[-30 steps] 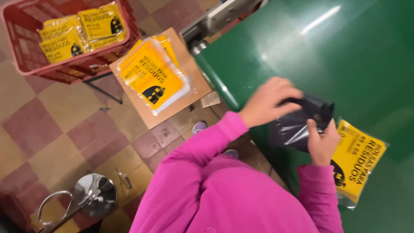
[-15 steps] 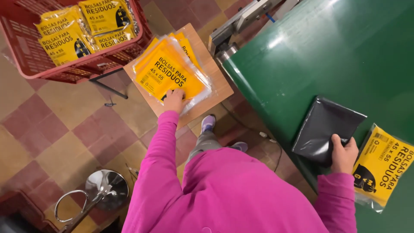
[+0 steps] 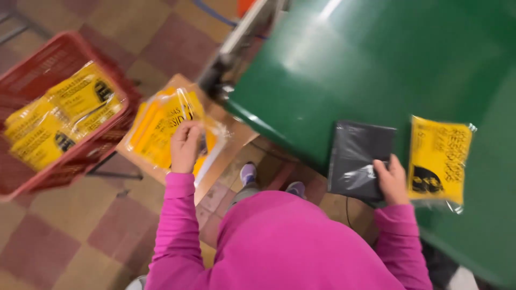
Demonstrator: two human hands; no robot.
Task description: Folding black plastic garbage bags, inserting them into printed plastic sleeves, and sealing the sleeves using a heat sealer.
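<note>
- Left hand [image 3: 185, 145], frame centre-left, pinches a clear plastic sleeve with yellow label [image 3: 166, 131] off the stack; slippery film could drag a second sleeve along.
- Right hand [image 3: 391, 180], lower right, presses the folded black plastic bag [image 3: 357, 156] at the green table [image 3: 376, 64] edge, where it could slide off.

A flat black folded plastic bag [image 3: 357, 158] lies at the green bench's edge; clear yellow-printed sleeves [image 3: 161, 126] lie stacked on a board.
</note>
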